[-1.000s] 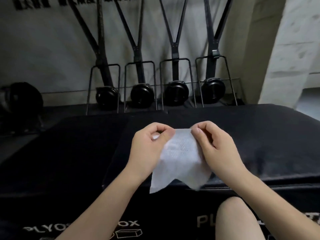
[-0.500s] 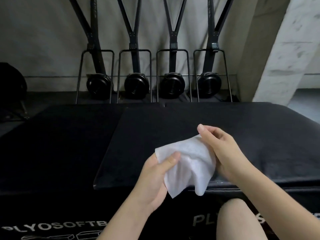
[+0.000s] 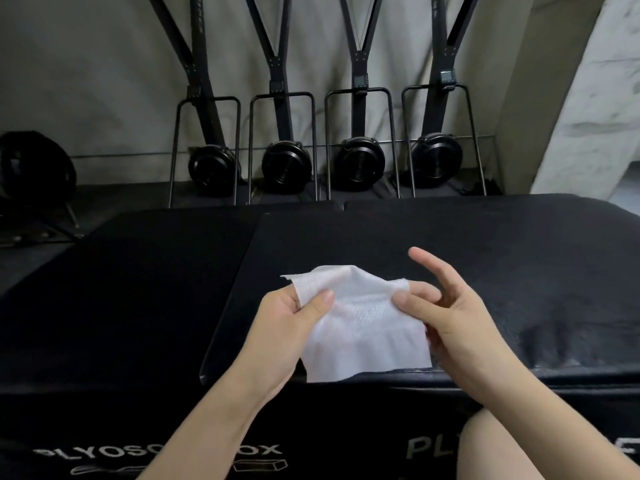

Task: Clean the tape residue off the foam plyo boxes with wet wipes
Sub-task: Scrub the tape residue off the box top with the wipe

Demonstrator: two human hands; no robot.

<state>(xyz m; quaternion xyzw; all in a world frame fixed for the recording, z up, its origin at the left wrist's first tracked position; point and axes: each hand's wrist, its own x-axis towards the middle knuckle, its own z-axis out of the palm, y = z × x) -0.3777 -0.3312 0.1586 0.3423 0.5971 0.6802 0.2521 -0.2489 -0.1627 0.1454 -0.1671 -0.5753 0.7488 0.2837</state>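
A white wet wipe (image 3: 363, 320) is spread out between my two hands, above the front of a black foam plyo box (image 3: 485, 265). My left hand (image 3: 287, 327) pinches its left edge between thumb and fingers. My right hand (image 3: 450, 313) pinches its right edge with the thumb against a lower finger, while the index finger sticks out straight. A second, lower black plyo box (image 3: 121, 289) lies to the left. White lettering shows on both boxes' front faces. No tape residue is plain to see on the dark tops.
Beyond the boxes several black ski-type machines (image 3: 284, 161) stand in a row against a grey wall. A dark round machine (image 3: 34, 168) sits at the far left. A pale concrete column (image 3: 588, 98) rises at the right. My bare knee (image 3: 512, 445) is at the bottom right.
The wipe was held up by its top corners, then turned and gathered; now it is stretched flatter between both hands, lower over the box's front. My right index finger has straightened.
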